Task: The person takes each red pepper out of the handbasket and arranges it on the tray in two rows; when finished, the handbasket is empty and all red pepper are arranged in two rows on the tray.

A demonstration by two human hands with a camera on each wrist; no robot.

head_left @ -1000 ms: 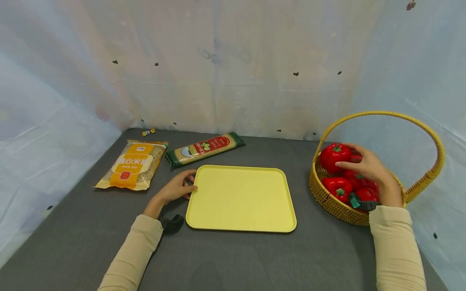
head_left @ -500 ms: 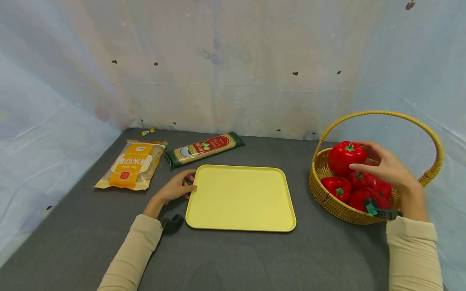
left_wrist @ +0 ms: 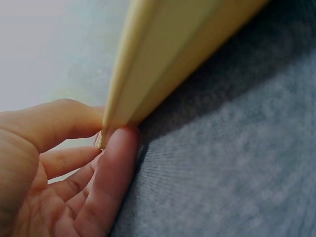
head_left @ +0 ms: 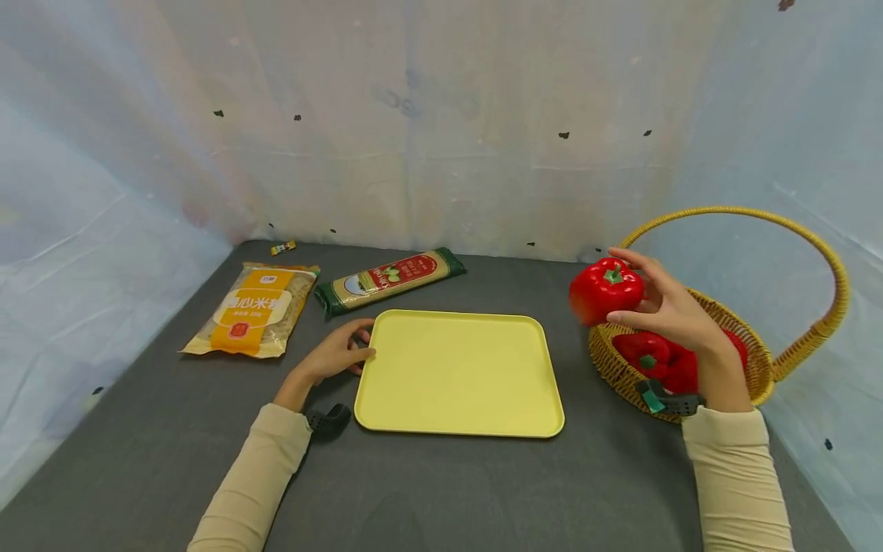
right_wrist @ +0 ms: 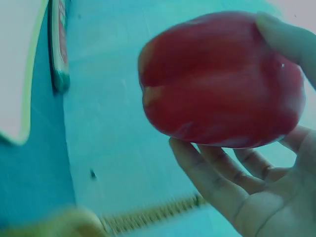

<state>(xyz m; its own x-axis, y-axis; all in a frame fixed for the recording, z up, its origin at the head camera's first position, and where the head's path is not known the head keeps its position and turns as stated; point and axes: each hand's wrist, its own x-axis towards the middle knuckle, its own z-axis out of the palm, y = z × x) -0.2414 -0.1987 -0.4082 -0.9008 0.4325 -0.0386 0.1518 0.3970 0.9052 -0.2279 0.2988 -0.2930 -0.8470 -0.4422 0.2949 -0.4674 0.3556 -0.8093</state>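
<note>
A red bell pepper (head_left: 599,295) with a green stem is held up by my right hand (head_left: 665,310), above the left edge of the wicker basket (head_left: 760,354). In the right wrist view the thumb lies on one side of the bell pepper (right_wrist: 217,84) and the fingers on the other. More red peppers (head_left: 645,351) sit in the basket, partly hidden by the hand and wrist. My left hand (head_left: 333,356) pinches the left rim of a yellow rectangular tray (head_left: 461,376). Close up, thumb and fingers meet around the tray's edge (left_wrist: 148,74).
Behind the tray lies a green and red long packet (head_left: 393,280). An orange-labelled clear bag (head_left: 255,310) rests at the left, with a tiny yellow wrapper (head_left: 283,248) beyond it. The basket's tall handle (head_left: 838,284) arches at the right. Pale sheeting hangs around the grey table.
The right hand has lifted the bell pepper out from among the others and carried it left to the basket's edge. The left hand and tray stay in place.
</note>
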